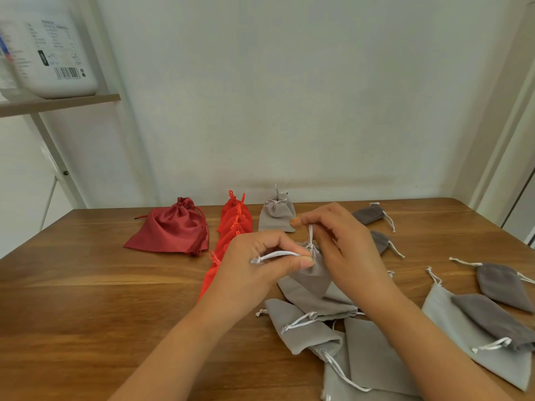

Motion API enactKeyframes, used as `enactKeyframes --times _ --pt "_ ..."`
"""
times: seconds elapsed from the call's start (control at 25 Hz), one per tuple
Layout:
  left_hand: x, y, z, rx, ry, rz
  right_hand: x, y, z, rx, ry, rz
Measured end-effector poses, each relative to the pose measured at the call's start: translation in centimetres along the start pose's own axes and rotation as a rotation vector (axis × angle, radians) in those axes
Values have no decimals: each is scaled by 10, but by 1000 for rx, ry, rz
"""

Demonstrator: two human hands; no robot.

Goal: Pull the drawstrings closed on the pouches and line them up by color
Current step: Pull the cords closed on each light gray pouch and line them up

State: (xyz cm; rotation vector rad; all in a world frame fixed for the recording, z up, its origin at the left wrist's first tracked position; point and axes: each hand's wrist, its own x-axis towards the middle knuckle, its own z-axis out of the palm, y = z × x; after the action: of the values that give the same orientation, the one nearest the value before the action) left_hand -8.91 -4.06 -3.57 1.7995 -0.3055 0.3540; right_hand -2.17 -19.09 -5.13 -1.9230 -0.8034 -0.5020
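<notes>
Now the left hand (260,264) and the right hand (344,250) meet above the middle of the brown wooden desk (86,285). A small light grey velvet pouch (314,274) is held up between them, its neck gathered. The left grip is narrow: thumb and forefinger pinch a white drawstring loop (275,255) that runs out sideways to the left. The right grip pinches the other white cord (310,230), which rises straight from the pouch's neck.

Under the hands lies a loose pile of light grey pouches (304,325) with white cords trailing; it reaches the near edge of the view.

Along the far side of the desk, from left to right:
- a closed dark red satin pouch with a tassel (173,230);
- an overlapping row of orange-red pouches (235,224), running from the far edge toward the left wrist;
- two closed light grey pouches (276,217), stacked just beyond the right hand's fingers.

To the right, several dark grey pouches (369,214) lie apart from one another. The nearest of them rests on a larger pale grey pouch (445,322). At the upper left, a wooden shelf (58,103) bears a white plastic container (55,53).
</notes>
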Motion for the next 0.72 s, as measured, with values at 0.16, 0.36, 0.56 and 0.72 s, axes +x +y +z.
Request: enactKeyframes --times 0.16,0.36,0.56,0.72 --pt "4 0 -3 -161 74 0 2 1 -3 49 27 -6" --pt "7 1 -9 -668 83 -121 -1 -5 2 123 51 -53" --pt "13 0 -13 -630 79 -400 -1 -13 4 161 -3 -106" --pt "12 -4 -20 -492 -115 -568 -3 -16 5 81 -145 -186"
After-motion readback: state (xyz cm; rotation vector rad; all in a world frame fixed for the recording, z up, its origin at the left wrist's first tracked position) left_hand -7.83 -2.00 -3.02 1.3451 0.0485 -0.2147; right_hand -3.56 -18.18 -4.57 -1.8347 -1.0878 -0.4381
